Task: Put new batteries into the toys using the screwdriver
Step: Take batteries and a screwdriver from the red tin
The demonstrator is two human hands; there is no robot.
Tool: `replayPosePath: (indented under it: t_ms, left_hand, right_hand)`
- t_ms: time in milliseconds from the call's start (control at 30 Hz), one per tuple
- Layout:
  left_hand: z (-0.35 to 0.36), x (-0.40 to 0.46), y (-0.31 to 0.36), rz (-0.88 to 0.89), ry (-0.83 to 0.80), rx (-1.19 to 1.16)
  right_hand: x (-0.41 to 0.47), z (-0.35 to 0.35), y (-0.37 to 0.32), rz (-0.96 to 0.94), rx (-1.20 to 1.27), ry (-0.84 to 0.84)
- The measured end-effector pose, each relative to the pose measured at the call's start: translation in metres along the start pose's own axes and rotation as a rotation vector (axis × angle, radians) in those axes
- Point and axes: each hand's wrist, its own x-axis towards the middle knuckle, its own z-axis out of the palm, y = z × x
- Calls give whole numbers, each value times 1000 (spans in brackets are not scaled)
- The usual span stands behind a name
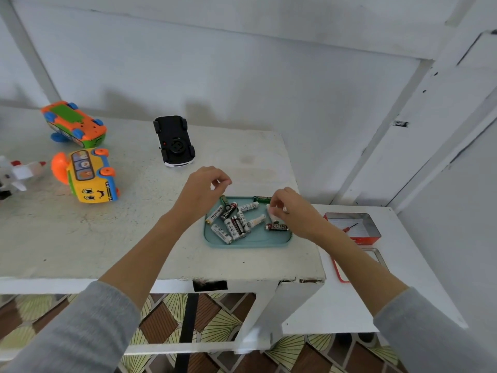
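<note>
A teal tray on the white table holds several loose AA batteries, white and black ones. My right hand is over the tray's right end, its fingers closed on a white battery. My left hand hovers at the tray's far left corner, fingers loosely curled with nothing visible in them. A black toy car lies upside down behind the tray. A small red-handled screwdriver lies in a red tin on the lower shelf to the right.
At the table's left lie an orange toy car belly up, a yellow toy bus on its side, and a white toy plane. The tin's lid sits nearer me. A wall stands behind the table.
</note>
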Motion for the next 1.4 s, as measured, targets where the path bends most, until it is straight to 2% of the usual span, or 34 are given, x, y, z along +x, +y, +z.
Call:
replayPosePath:
  t_ms: [67, 200, 567, 900, 1100, 1400]
  left_hand:
    - [-1, 0, 0, -5, -7, 1]
    - [-2, 1, 1, -1, -19, 1]
    - [-1, 7, 6, 16, -39, -20]
    - [20, 26, 49, 132, -114, -112]
    - [71, 41, 96, 234, -235, -136]
    - [203, 51, 176, 273, -384, -140]
  right_hand:
    - [1, -4, -1, 83, 40, 48]
    - [1, -6, -4, 157, 163, -27]
    - [4, -4, -5, 36, 77, 106]
    - [-12, -28, 16, 124, 138, 245]
    - [-49, -54, 64, 242, 143, 332]
    - [-126, -101, 177, 397, 137, 355]
